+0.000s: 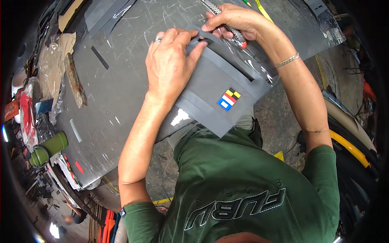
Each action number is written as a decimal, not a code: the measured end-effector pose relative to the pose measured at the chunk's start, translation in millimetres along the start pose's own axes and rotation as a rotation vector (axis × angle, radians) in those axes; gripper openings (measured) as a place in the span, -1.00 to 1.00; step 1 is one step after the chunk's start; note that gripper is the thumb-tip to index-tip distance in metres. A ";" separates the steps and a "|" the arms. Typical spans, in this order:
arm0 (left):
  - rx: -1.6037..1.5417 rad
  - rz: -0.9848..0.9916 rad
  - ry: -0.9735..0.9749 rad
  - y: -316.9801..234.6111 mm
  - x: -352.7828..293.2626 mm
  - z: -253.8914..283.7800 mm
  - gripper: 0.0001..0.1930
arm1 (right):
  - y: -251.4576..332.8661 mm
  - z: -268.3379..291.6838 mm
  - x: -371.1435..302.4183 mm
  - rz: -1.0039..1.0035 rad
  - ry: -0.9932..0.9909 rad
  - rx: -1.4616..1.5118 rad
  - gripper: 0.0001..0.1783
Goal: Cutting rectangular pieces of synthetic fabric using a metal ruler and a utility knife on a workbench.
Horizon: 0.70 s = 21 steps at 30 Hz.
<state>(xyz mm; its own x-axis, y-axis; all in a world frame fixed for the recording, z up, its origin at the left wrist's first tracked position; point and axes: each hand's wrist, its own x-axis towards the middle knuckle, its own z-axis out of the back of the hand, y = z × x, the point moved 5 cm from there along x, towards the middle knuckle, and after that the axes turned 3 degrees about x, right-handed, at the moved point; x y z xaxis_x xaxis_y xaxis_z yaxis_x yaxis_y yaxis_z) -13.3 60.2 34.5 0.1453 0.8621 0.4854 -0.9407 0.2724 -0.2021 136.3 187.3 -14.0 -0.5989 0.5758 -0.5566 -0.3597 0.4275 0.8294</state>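
A flat grey sheet piece [202,81], perhaps vinyl, lies over the near edge of the table, its near corner hanging past it. Folded bands run across it, with a dark slit near its right side. A small patch [229,99] of yellow, black, red, white and blue blocks sits on it. My left hand [168,60], a ring on one finger, presses over its far left part, thumb and forefinger closed on the edge. Fingers of my right hand [239,21] wrap round a utility knife [236,36] with a red end, while the thumb touches the sheet's far end.
The dark, scratched table [117,81] holds grey offcuts [107,14] at the far left, a narrow dark strip [100,57], a worn stick [75,81] and clear plastic wrap [50,65]. A green cylinder [54,143] stands off the left edge. A yellow tape [263,10] lies beyond my right hand.
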 end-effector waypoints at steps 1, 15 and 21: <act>-0.077 0.052 0.009 2.1 -0.8 -3.9 -0.73 | 1.7 -7.2 -0.2 0.503 0.079 -0.089 -0.83; -0.228 0.175 0.081 8.9 0.6 -19.4 -0.85 | -4.3 -5.3 -0.1 0.033 -0.092 0.027 -0.79; -0.436 0.302 0.158 24.5 -2.0 -23.8 -0.85 | 5.1 -9.5 -13.1 0.173 -0.221 -0.242 -0.79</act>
<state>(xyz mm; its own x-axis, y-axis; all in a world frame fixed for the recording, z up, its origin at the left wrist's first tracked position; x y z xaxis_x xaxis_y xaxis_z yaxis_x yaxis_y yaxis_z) -29.3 75.3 8.3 -0.0352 0.9739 0.2244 -0.7389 0.1258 -0.6620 135.5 175.3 -2.1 -0.5062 0.7729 -0.3826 -0.4413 0.1491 0.8849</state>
